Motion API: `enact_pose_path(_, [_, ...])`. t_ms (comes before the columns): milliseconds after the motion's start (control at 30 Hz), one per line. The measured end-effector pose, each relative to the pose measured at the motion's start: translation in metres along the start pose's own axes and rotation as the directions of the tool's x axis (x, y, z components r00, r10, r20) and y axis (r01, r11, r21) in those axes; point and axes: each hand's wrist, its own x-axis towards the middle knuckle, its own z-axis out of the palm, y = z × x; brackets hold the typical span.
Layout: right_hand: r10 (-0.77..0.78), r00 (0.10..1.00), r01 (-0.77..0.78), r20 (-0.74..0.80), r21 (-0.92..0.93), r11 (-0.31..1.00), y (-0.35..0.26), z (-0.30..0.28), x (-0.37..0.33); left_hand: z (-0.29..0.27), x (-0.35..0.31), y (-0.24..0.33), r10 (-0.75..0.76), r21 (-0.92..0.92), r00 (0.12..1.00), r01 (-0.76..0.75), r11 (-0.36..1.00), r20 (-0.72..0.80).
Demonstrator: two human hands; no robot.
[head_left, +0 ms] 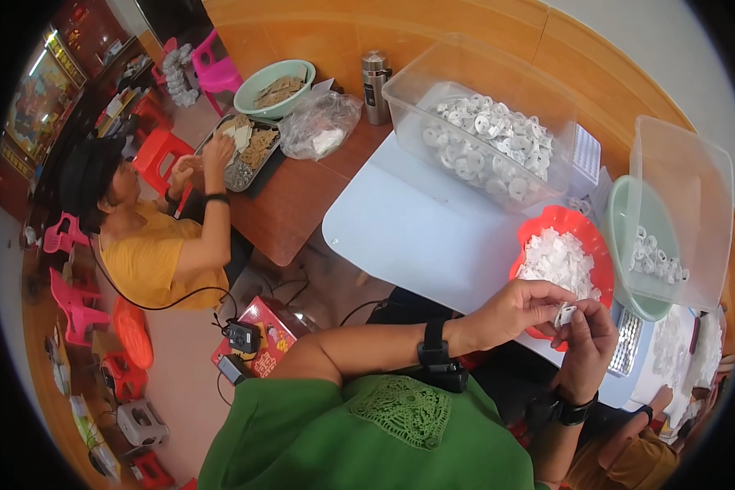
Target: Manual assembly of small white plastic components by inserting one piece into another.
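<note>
Over the near rim of a red scalloped bowl, both my hands meet at a small white plastic piece. My left hand pinches it from the left side. Thumb and fingers of my right hand close on it from the right. Small white flakes or chips heap up inside the red bowl. Fingers partly cover the piece, so its full shape is hidden.
A clear plastic bin of white round parts stands on the pale blue table. To the right are a green basin and another clear bin. A co-worker in yellow sits left; a steel flask stands behind.
</note>
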Motion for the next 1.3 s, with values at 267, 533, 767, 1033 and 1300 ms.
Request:
enact_pose_path(267, [-0.05, 0.998, 0.049, -0.046, -0.004, 0.999, -0.006, 0.009, -0.002, -0.008, -0.004, 0.001, -0.1, -0.247, 0.994, 0.089, 0.965, -0.032])
enact_pose_path(533, [-0.394, 0.919, 0.351, 0.001, -0.459, 0.816, -0.008, 0.015, -0.009, -0.018, -0.003, -0.006, -0.06, -0.348, 0.993, 0.093, 0.933, 0.105])
enact_pose_path(767, [-0.585, 0.783, 0.592, 0.21, -0.539, 0.599, -0.016, 0.011, -0.005, -0.013, -0.006, -0.003, -0.07, -0.273, 0.993, 0.094, 0.957, 0.094])
enact_pose_path(1033, [-0.535, 0.784, 0.615, 0.314, -0.511, 0.601, -0.018, 0.001, 0.0, -0.01, -0.005, 0.001, -0.085, -0.228, 0.991, 0.105, 0.968, 0.099])
enact_pose_path(1300, [-0.563, 0.792, 0.577, 0.237, -0.593, 0.562, -0.014, 0.003, -0.005, -0.002, -0.002, 0.001, -0.056, -0.187, 0.996, 0.069, 0.98, 0.075])
